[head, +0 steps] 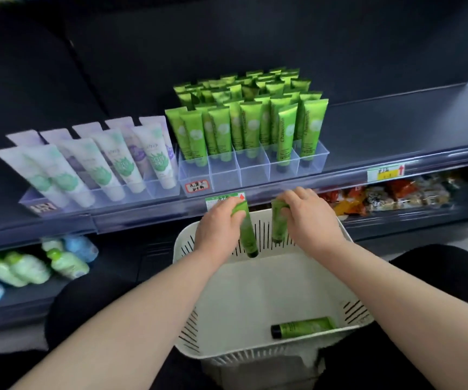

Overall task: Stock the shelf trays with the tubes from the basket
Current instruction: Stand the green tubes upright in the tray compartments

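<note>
The left arm (131, 319) and the right arm (401, 294) are seen bare, right down to the left hand (218, 229) and the right hand (308, 218). The legs (72, 308) are covered in plain black cloth, which is seen low on both sides.

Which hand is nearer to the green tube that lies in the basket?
Right. The right hand hovers at the far rim, in line with the lying tube; the left hand is farther left.

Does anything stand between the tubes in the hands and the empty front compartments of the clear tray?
Nothing loose. The left hand and right hand hold tubes below the shelf edge; they must only rise over it and the clear tray's front wall.
</note>
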Tool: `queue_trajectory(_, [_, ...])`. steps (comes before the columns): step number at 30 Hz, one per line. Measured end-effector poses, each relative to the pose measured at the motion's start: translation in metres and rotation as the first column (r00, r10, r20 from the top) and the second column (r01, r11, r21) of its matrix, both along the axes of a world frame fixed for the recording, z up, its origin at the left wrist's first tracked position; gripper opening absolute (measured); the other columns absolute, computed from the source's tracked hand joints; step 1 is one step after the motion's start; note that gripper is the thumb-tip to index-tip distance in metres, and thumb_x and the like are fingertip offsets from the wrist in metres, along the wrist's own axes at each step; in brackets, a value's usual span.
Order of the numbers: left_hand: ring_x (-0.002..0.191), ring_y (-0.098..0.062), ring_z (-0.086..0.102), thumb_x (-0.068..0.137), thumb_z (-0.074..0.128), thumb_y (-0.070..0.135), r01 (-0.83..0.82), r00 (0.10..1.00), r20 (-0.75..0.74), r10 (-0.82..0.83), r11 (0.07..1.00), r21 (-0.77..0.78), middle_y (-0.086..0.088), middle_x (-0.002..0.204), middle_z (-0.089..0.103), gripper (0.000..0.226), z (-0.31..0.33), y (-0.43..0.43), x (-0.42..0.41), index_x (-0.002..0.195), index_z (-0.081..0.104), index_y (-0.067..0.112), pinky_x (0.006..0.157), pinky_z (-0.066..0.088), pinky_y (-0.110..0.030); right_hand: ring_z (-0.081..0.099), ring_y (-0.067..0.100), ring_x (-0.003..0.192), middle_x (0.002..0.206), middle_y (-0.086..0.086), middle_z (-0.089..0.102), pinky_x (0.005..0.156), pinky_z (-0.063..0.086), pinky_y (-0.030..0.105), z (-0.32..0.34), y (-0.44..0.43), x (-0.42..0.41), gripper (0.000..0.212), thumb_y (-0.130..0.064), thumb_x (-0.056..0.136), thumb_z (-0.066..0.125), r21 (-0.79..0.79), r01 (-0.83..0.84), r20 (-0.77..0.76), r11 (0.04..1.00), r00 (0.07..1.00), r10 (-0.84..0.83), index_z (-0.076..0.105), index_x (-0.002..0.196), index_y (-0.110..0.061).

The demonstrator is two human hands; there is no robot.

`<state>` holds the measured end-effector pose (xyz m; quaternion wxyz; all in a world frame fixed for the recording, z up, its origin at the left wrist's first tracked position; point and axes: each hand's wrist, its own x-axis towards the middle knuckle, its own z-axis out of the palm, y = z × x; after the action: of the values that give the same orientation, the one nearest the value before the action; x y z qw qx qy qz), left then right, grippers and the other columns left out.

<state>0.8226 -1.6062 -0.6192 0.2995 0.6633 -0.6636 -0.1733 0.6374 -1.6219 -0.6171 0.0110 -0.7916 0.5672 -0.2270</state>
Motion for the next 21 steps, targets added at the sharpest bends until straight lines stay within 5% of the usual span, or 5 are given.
queue_trajectory(11, [0.102,-0.02,0.059,0.098,0.054,0.025,-0.103,0.994,-0.073,0.086,0.957,-0.27,0.002,0.117,0.064,0.028,0.118,-0.022,0.014,0.125,0.061,0.024,0.083,0.045,-0.029,0.051,0.03,0.097,0.103,0.006,0.059,0.068,0.041,0.038,0.13,-0.038,0.03,0.026,-0.012,0.092,0.05,-0.359,0.008,0.125,0.933,0.991,0.04,0.057,0.116,-0.016])
queue_trajectory(17, [0.108,-0.018,0.057,0.098,0.053,0.022,-0.146,0.989,-0.076,0.128,0.934,-0.326,0.001,0.12,0.063,0.028,0.138,-0.043,0.021,0.125,0.062,0.023,0.086,0.04,-0.024,0.051,0.031,0.096,0.102,0.006,0.058,0.064,0.034,0.035,0.13,-0.075,0.052,0.031,-0.006,0.09,0.05,-0.278,-0.022,0.052,0.96,0.998,0.038,0.054,0.119,-0.018])
queue_trajectory(21, [0.111,-0.018,0.056,0.098,0.053,0.022,-0.138,0.99,-0.047,0.13,0.935,-0.327,0.003,0.119,0.063,0.027,0.132,-0.058,0.02,0.123,0.063,0.026,0.09,0.045,-0.032,0.047,0.029,0.103,0.11,0.005,0.061,0.076,0.035,0.038,0.111,-0.091,0.058,0.035,-0.008,0.09,0.049,-0.187,-0.025,-0.03,0.982,0.999,0.019,0.052,0.123,-0.021])
